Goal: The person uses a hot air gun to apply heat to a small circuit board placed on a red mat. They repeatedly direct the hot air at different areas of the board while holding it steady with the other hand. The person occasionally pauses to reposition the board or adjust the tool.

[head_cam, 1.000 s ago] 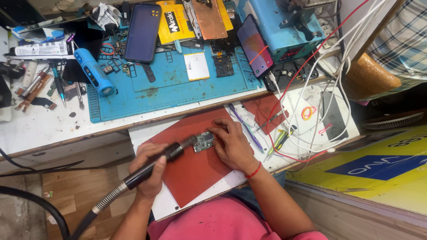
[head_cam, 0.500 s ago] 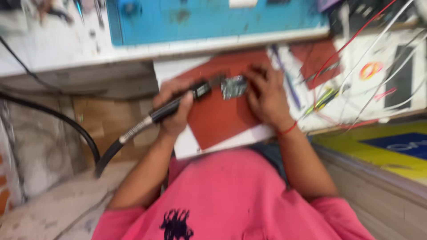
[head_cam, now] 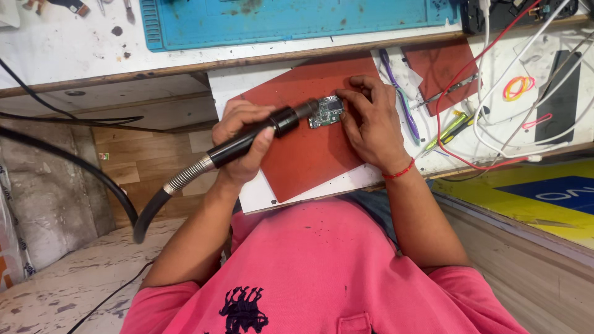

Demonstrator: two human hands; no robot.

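Left hand (head_cam: 242, 143) gripping a black hot-air wand with a ribbed metal hose (head_cam: 247, 142), right hand (head_cam: 366, 119) pinning a small green circuit board (head_cam: 326, 111) on a red rubber mat (head_cam: 303, 145).

The wand's nozzle tip meets the board's left edge, and whether it touches or sits just above is hard to make out; the board's right side is hidden under the right hand's fingertips, so its full outline cannot be seen. The board is small, roughly rectangular, green with silvery and dark parts too fine to tell apart, lying flat near the top middle of the mat, which rests on a white board at the edge of the bench (head_cam: 74, 55). The left hand is closed around the wand's barrel; the right hand is spread narrow, fingers pressed down on the board. The blue mat (head_cam: 297, 18) behind is cut off at the top, and the tangle of red and white wires (head_cam: 495, 80) runs out of view at the right.
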